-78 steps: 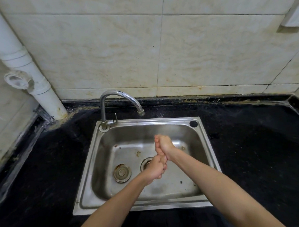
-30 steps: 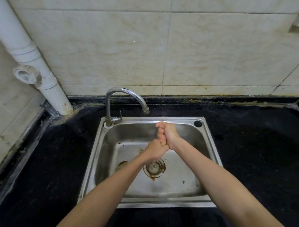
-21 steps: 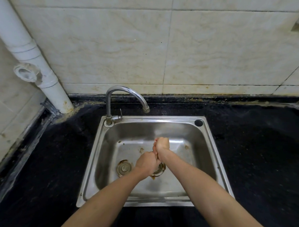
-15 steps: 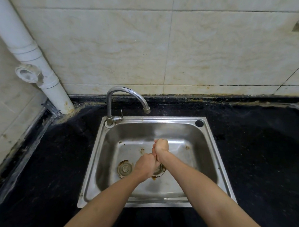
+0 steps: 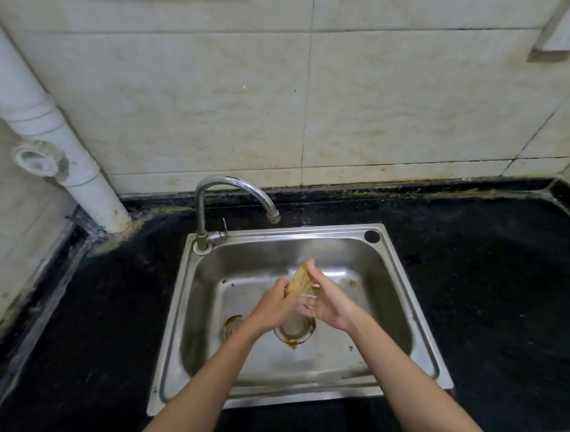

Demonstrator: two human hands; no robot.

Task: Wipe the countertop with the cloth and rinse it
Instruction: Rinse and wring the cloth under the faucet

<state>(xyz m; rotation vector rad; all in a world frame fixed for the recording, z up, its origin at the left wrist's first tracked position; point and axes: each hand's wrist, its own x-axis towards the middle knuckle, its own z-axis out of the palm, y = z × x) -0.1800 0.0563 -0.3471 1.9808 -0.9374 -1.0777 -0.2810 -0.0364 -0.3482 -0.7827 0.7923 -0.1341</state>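
Note:
A small yellowish-brown cloth (image 5: pixel 300 279), twisted into a roll, is held over the steel sink (image 5: pixel 408 295). My left hand (image 5: pixel 274 306) grips its lower end with curled fingers. My right hand (image 5: pixel 326 300) has its fingers mostly straight, palm turned toward the left hand, with the fingertips touching the cloth's upper end. Both hands hover above the drain (image 5: pixel 295 329). The chrome faucet (image 5: pixel 230 198) arches over the sink's back edge and no water runs from it. The black speckled countertop (image 5: pixel 492 272) surrounds the sink.
A white drain pipe (image 5: pixel 61 137) runs down the left corner to the counter. Beige tiled wall (image 5: pixel 304 100) stands behind the sink. A second round opening (image 5: pixel 231 326) lies left of the drain. A white fitting (image 5: pixel 560 34) is on the wall at upper right.
Both fists were clenched together, wringing the cloth. Now my right hand has spread its fingers and the twisted cloth shows between the hands.

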